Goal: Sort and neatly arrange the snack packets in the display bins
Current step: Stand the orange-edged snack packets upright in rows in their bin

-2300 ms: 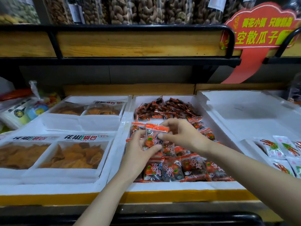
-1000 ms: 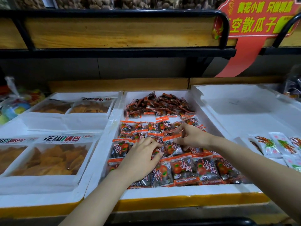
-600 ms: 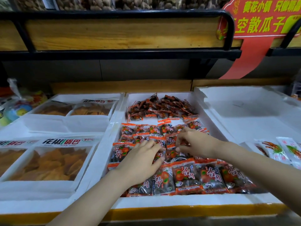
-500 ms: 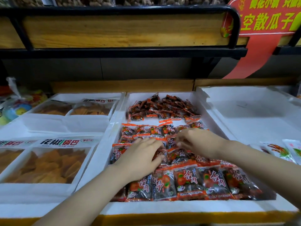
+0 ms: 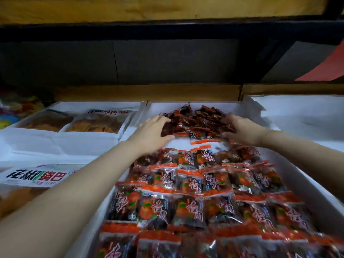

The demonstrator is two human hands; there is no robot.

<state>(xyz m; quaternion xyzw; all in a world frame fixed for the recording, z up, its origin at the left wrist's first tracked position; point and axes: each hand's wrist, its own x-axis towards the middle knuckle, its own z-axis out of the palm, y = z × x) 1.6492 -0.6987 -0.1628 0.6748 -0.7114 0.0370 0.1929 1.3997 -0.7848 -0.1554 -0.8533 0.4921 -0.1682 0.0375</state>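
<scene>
Red-and-black wrappers make up the loose heap (image 5: 195, 121) at the far end of the white foam bin (image 5: 162, 108). Half a second ago both hands were down among the tidy rows (image 5: 195, 183) on the near side of that heap; now they have reached forward to it. The left hand (image 5: 152, 133) sits against the heap's left edge, fingers spread and loosely curved, gripping nothing I can see. The right hand (image 5: 242, 128) flanks the heap's right edge, well apart from its partner, too blurred to tell whether it holds a packet. To my eye, the rows are done for now and the jumble gets gathered and sorted next.
</scene>
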